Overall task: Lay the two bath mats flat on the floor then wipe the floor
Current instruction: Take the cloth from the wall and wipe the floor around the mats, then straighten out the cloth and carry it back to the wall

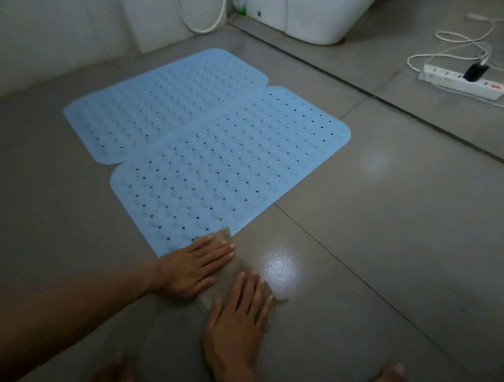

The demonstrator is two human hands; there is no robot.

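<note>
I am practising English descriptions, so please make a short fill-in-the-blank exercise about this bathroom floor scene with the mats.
1. The two bath mats lying on the floor are ____ in colour.
2. Both hands, left and right, press flat on a thin ____.
3. A black plug sits in the white ____ at the upper right.

Missing words: blue; cloth; power strip

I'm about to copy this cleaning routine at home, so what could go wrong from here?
The cloth under both hands, left hand and right hand, overlaps the near bath mat; a push could lift that corner. If the cloth is damp, wiping toward the power strip lying on the floor may be hazardous.
</note>
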